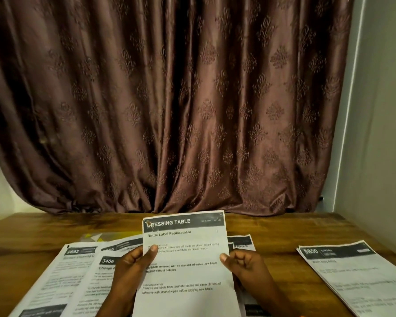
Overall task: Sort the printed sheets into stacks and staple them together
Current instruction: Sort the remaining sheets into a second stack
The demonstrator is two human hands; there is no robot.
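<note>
A printed sheet headed "DRESSING TABLE" [185, 266] is held upright above the wooden table [277, 227]. My left hand [128, 268] pinches its left edge, thumb on the front. My right hand [245, 264] pinches its right edge the same way. Beneath and to the left lie several overlapping printed sheets [78, 275], numbered 2652 and 3406. A separate small stack of sheets [357, 275], headed "$800", lies at the right. No stapler is in view.
A brown patterned curtain [169, 99] hangs behind the table's far edge. A pale wall [380, 110] stands at the right. Something yellow and grey [94, 237] peeks out behind the left sheets. Bare wood shows between the two paper groups.
</note>
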